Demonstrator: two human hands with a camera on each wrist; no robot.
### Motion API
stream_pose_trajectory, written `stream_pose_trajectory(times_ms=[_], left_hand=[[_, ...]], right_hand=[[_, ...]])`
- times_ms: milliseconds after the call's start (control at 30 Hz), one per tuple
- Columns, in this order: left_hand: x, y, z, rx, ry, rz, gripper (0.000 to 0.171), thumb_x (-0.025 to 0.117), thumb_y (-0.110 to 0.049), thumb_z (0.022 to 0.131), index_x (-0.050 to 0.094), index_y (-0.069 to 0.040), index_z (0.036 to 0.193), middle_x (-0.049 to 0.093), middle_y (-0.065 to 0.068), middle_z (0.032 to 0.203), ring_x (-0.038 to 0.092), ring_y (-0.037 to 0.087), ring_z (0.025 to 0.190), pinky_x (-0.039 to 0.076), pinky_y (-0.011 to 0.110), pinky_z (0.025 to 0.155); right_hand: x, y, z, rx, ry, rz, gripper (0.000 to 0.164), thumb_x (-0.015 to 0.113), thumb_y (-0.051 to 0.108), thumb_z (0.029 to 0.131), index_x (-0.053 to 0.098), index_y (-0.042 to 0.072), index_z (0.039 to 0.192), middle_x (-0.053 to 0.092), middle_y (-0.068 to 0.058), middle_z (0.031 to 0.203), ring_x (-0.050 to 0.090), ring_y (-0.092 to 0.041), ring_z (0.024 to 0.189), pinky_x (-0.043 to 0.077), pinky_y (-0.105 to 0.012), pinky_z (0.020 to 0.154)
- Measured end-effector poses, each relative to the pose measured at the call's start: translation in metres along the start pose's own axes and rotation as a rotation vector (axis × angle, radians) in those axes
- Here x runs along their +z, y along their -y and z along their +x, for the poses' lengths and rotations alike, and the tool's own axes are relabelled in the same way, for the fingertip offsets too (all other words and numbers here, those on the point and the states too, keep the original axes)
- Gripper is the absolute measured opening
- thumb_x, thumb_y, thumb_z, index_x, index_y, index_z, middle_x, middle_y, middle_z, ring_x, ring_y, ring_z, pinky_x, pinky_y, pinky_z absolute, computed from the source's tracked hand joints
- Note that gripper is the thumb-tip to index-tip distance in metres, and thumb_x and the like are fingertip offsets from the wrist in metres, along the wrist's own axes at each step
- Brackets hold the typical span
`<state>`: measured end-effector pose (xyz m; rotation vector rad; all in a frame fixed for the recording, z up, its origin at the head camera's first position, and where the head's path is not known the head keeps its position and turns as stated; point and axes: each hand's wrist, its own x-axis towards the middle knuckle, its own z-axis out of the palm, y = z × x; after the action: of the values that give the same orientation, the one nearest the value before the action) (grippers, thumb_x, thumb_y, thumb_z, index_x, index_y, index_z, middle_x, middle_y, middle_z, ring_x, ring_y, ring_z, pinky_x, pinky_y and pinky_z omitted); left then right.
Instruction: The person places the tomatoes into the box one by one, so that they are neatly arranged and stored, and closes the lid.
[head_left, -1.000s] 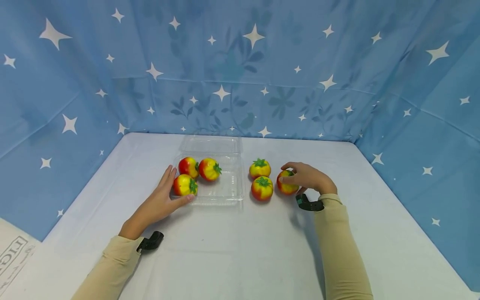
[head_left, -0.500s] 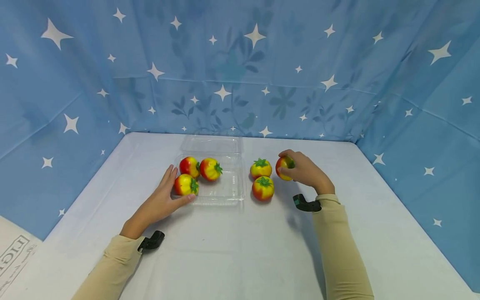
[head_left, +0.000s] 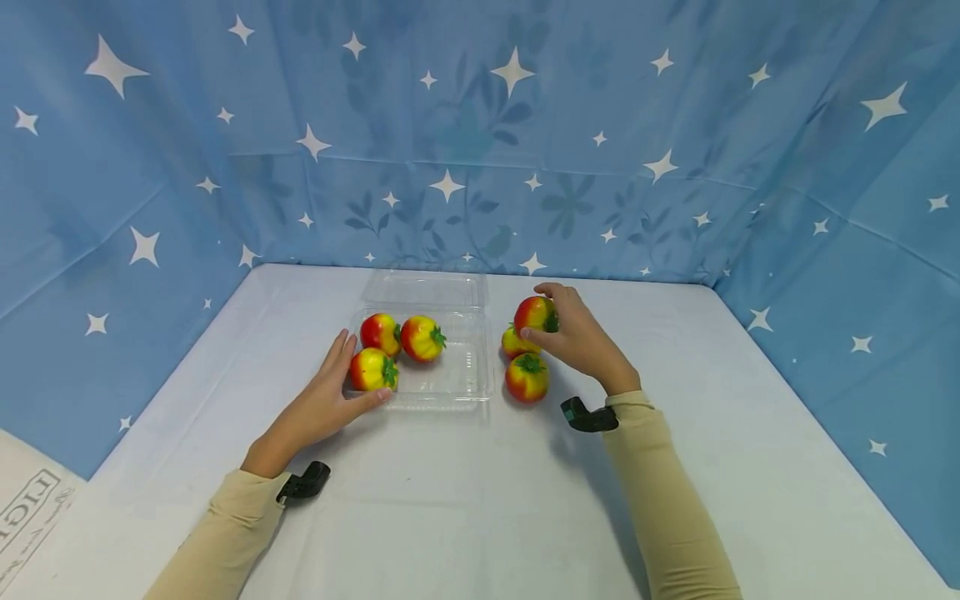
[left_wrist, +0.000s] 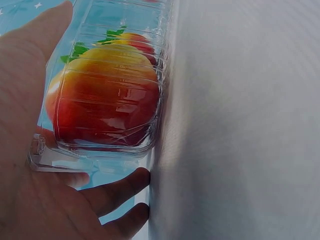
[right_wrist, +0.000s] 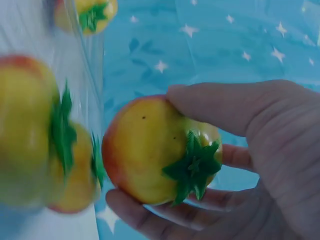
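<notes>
Head view: clear plastic box (head_left: 420, 350) sits on the bench (head_left: 480, 500), lid flap folded back behind it. Three tomatoes in the box: one at the near-left corner (head_left: 372, 369), two more behind it (head_left: 379, 332) (head_left: 422, 337). Right half of the box has nothing in it. Left hand (head_left: 318, 408) lies flat against the box's left side, fingers straight along the wall and thumb along the front edge. Reads as bracing the light box so it doesn't slide. Right hand (head_left: 577, 337) is just right of the box, lifted off the bench, fingers curled round a fourth tomato (head_left: 536, 314), thumb under, fingers over the top. Two loose tomatoes on the bench right of the box: one partly hidden below the held one (head_left: 512, 343), one nearer the person (head_left: 527, 377).

Left wrist view: palm and fingers (left_wrist: 30, 165) pressed to the box's ribbed wall (left_wrist: 112, 100). The corner tomato (left_wrist: 107, 97) shows through the plastic, touching the wall. Fingertips run under the box's lip onto the bench (left_wrist: 240, 120). Nothing pinched, a flat push only.

Right wrist view: held tomato (right_wrist: 160, 150) sits in the cupped right hand (right_wrist: 250, 165), green stem end facing the palm. Thumb and fingers wrap it from both sides, a full grip suited to a round, smooth thing. Blurred tomatoes (right_wrist: 30, 130) left of it, close to the lens. Can't tell how far off they are.
</notes>
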<state>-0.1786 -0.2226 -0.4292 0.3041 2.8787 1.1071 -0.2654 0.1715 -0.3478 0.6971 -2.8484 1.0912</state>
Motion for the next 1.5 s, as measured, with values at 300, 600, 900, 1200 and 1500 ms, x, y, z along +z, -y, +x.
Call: stream_pose_trajectory(times_ms=[300,600,900,1200,1500], left_hand=[[0.000,0.000,0.000,-0.002,0.003,-0.001,0.119,0.069,-0.064,0.097,0.002,0.002,0.170,-0.010,0.019,0.178,0.005,0.048,0.161,0.016,0.071,0.122],[0.000,0.001,0.000,-0.009,-0.008,0.004,0.119,0.070,-0.064,0.097,0.002,0.001,0.170,-0.010,0.018,0.178,0.007,0.047,0.161,0.017,0.071,0.123],[-0.001,-0.002,-0.001,-0.002,-0.018,0.012,0.118,0.071,-0.062,0.097,0.004,0.001,0.171,-0.007,0.022,0.177,0.010,0.051,0.160,0.018,0.073,0.121],[0.000,-0.003,-0.001,0.007,-0.017,0.011,0.117,0.071,-0.062,0.097,0.005,0.000,0.171,-0.006,0.023,0.177,0.013,0.054,0.158,0.021,0.076,0.118],[-0.001,-0.003,-0.002,0.000,-0.018,0.017,0.118,0.070,-0.063,0.097,0.004,0.000,0.171,-0.007,0.023,0.177,0.012,0.054,0.158,0.020,0.075,0.118]], right_hand=[[0.029,0.029,0.002,-0.066,0.054,0.045,0.082,0.081,0.026,0.096,0.037,0.000,0.159,0.043,-0.020,0.156,0.050,-0.035,0.133,0.052,-0.053,0.109],[0.066,0.047,0.004,-0.221,0.090,0.015,0.072,0.080,0.028,0.098,0.046,0.002,0.156,0.051,-0.014,0.156,0.052,-0.031,0.139,0.047,-0.048,0.115],[0.098,0.058,-0.001,-0.278,0.130,0.002,0.066,0.081,0.027,0.099,0.050,0.011,0.155,0.049,-0.016,0.145,0.058,-0.029,0.127,0.053,-0.045,0.109],[0.117,0.067,0.001,-0.244,0.188,0.045,0.066,0.079,0.024,0.100,0.050,0.013,0.159,0.054,-0.016,0.143,0.061,-0.028,0.122,0.057,-0.042,0.103],[0.125,0.073,0.006,-0.239,0.196,0.035,0.061,0.073,0.031,0.104,0.053,0.009,0.156,0.054,-0.019,0.152,0.059,-0.033,0.131,0.052,-0.050,0.109]])
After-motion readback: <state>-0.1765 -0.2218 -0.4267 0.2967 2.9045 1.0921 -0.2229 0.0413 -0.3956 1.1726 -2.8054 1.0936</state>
